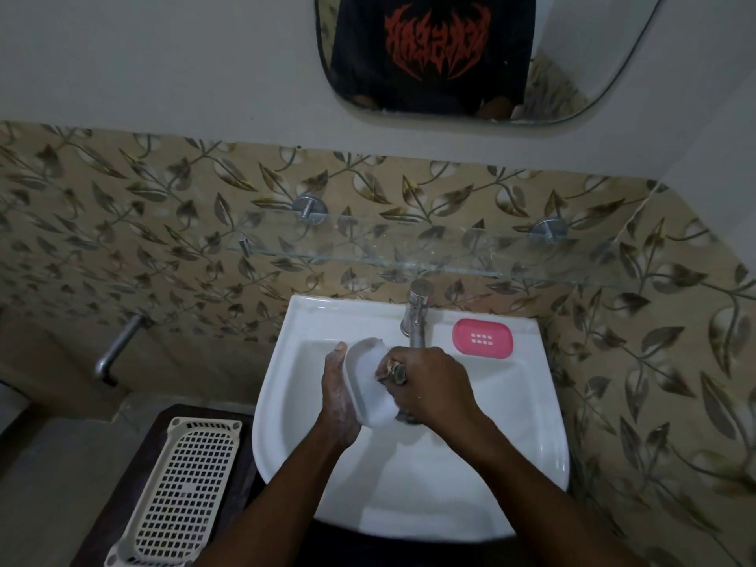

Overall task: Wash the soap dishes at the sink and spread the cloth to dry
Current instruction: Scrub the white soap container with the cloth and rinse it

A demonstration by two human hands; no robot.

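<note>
Honestly there's only one bit of writing anywhere here. It's the red lettering across the chest of the black shirt reflected in the mirror above the sink. The letters are spiky and jagged, the metal-band-logo kind, with points dripping off the bottom edge. Since it's a reflection, the whole thing is flipped left to right. Between the flip, the tangled letter shapes and the dim light, I can't get a word out of it. It looks like one line of letters, and I wouldn't trust a guess at any of them. No other label, brand or number can be read.
</note>
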